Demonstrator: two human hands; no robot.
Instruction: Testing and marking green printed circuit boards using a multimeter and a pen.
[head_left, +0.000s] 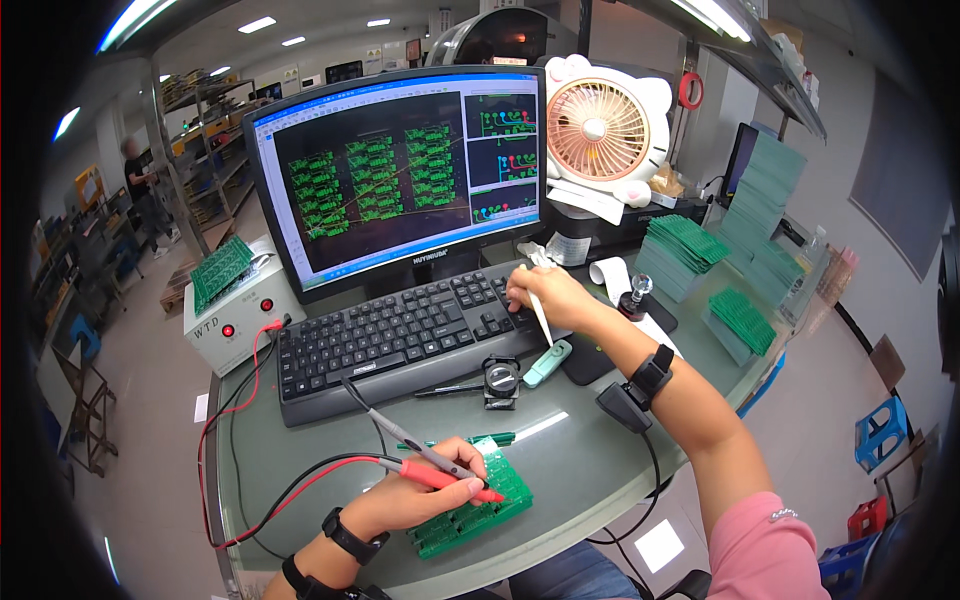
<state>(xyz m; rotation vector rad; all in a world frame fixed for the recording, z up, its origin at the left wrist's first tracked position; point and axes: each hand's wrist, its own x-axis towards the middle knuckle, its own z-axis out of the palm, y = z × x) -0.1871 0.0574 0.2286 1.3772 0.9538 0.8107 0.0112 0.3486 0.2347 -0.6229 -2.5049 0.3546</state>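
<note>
While a red probe and a grey probe are held over a green panel, a white stick is gripped at the keyboard

Where the tabletop begins at the left, a pile of green boards is carried on a white box. Board layouts are shown on the monitor behind the keyboard. Both probes are clasped by the left hand; the panel is laid beneath, near the tabletop's front edge, and whether it is touched by the tips cannot be told. Well apart from the left, the right hand is closed on the white stick and poised over the keyboard's right end. A fan is placed behind it, and green stacks are stood at far right.
</note>
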